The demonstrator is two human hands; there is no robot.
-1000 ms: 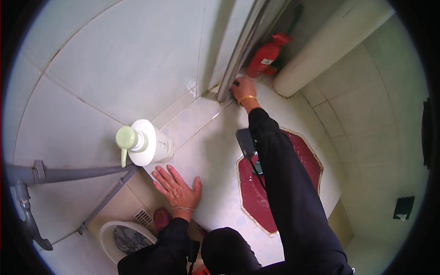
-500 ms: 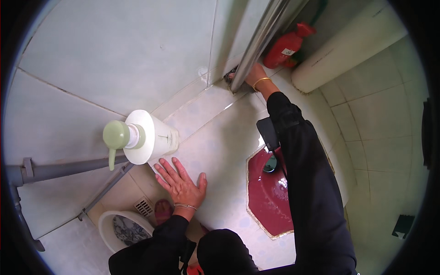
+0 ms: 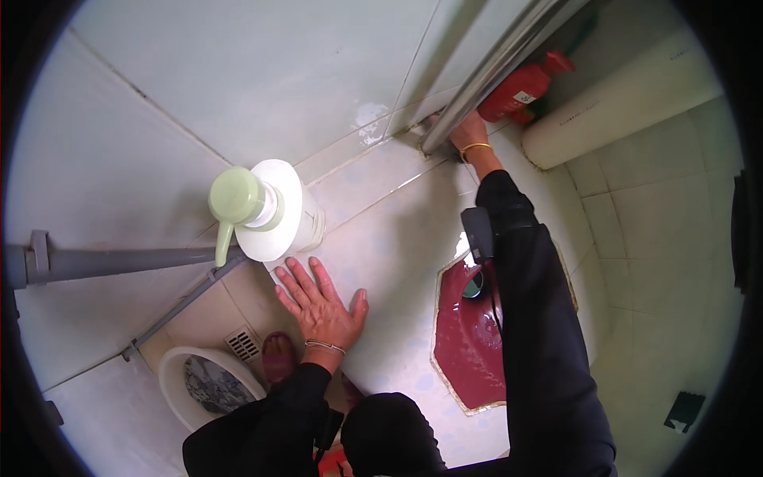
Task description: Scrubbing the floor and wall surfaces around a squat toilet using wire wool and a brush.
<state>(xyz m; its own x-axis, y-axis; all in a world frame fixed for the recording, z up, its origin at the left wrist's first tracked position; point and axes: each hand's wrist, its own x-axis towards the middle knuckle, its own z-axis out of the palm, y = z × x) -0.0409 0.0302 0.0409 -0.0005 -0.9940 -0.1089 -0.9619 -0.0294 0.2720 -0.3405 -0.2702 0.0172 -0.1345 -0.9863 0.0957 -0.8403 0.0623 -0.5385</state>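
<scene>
My left hand (image 3: 327,318) lies flat with its fingers spread on the pale tiled step (image 3: 373,262). Just beyond its fingertips stands a white pump bottle (image 3: 311,226) with a light green pump head (image 3: 237,195). My right arm reaches far forward, and my right hand (image 3: 470,135) is at the foot of a shiny metal pipe (image 3: 485,75) in the wall corner. The pipe hides most of its fingers, so what they hold cannot be made out. Close to that hand is a red bottle (image 3: 517,91).
A red squat toilet basin (image 3: 469,350) is set in the step beneath my right arm. A thick white pipe (image 3: 620,103) rises at the far right. At lower left are a white bucket (image 3: 171,374) with grey contents, a floor drain (image 3: 242,343) and a grey pipe (image 3: 119,265).
The view has shifted slightly. A whitish shiny patch on the wall beside the metal pipe looks larger, and the dark thing by my right fingers is less visible. My left hand stays put.
</scene>
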